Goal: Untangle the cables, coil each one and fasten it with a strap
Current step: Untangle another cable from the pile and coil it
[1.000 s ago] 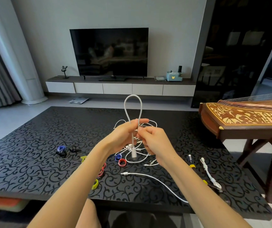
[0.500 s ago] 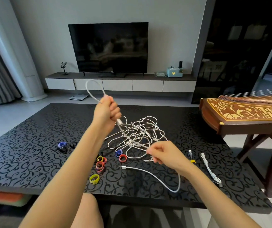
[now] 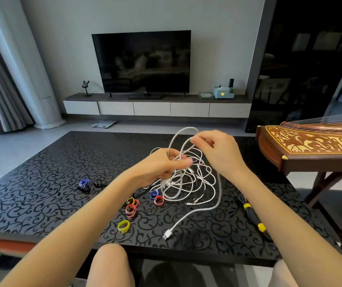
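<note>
Coiling one white cable; most of the job looks undone.

The left hand (image 3: 159,168) has its grip curled round the first loops of the thick white cable (image 3: 183,128). The right hand (image 3: 222,154) pinches the same cable just above and beside that grip, so an arch stands between the two. From the right grip the free length hangs down to the desk (image 3: 41,183) and ends in a USB plug (image 3: 167,235), well below both hands. Right under the grips sits the tangle of thin white cables (image 3: 186,183), apparently not sorted yet. The coloured straps (image 3: 130,210) lie loose below and left of the left grip, none on this cable. Below the right forearm, a dark cable bundle (image 3: 251,214) with yellow bands looks finished. I judge this an early stage: one bundle done, one coil begun, the tangle still to be separated and strapped.
</note>
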A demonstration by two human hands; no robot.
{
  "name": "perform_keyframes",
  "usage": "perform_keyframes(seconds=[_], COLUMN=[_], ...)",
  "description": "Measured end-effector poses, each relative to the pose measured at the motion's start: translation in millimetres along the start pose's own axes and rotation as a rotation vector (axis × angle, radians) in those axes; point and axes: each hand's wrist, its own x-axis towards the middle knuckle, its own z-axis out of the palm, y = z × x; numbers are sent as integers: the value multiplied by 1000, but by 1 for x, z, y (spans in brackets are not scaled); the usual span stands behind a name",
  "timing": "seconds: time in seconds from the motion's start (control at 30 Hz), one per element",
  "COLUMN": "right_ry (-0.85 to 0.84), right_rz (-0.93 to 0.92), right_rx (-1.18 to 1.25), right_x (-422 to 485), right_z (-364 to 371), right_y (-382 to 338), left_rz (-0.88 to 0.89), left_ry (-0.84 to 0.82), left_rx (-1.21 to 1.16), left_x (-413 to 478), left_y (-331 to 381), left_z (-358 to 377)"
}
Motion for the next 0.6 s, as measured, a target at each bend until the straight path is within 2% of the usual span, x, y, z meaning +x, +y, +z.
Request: perform_keyframes(seconds=[0.17, 0.27, 0.43, 0.6], right_ry=[90, 129, 75, -49], right_rz=[58, 103, 178, 267], right_rx=[160, 275, 420, 525], right_x=[9, 14, 20, 24], right_z=[8, 9, 8, 4], right_y=[-8, -13, -12, -6], left_rz=[-7, 19, 50, 99], left_ry=[8, -53, -131, -151], left_rx=[-2, 42, 106, 232], left_x=[-1, 0, 0, -1], left_y=[-2, -2, -2, -6], left_z=[13, 19, 20, 20])
